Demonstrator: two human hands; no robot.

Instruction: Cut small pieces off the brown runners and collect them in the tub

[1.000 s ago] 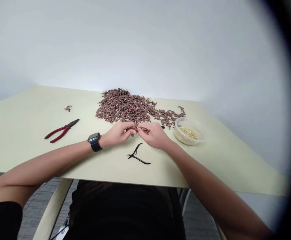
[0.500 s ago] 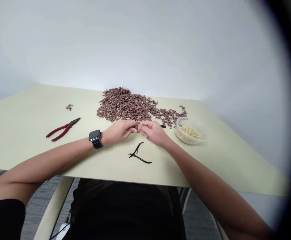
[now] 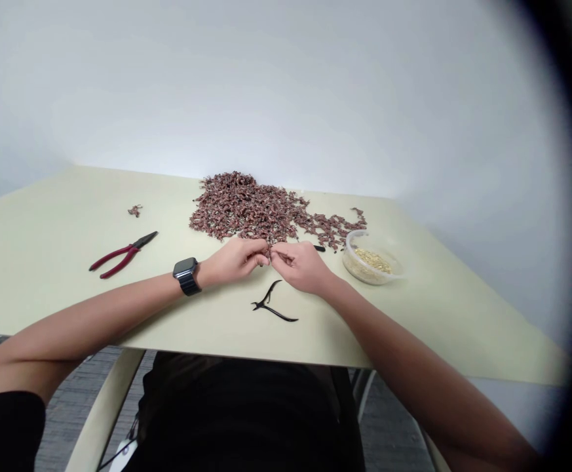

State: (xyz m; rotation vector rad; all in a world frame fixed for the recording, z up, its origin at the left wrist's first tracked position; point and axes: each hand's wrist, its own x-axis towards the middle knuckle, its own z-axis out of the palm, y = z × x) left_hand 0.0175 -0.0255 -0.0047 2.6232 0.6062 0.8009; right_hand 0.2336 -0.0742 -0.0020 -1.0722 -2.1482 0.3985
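My left hand (image 3: 239, 259) and my right hand (image 3: 300, 265) meet fingertip to fingertip at the near edge of a large heap of small reddish-brown pieces (image 3: 246, 206). Both are closed in a pinch. Whatever sits between the fingers is tiny and mostly covered, so I cannot make it out. Just below the hands lie black nippers (image 3: 266, 305) with their handles spread. A dark stick-like end (image 3: 320, 248) pokes out beyond my right hand.
Red-handled pliers (image 3: 124, 254) lie on the left of the pale table (image 3: 192, 331), below a small clump of brown pieces (image 3: 135, 210). To the right stands a clear round tub (image 3: 352, 262) holding small gold-coloured bits (image 3: 374, 260). A white wall rises behind.
My right hand has turned and dipped slightly, its fingers curling closer against my left fingertips. My left hand stays nearly in place. The tools and the tub have not moved.
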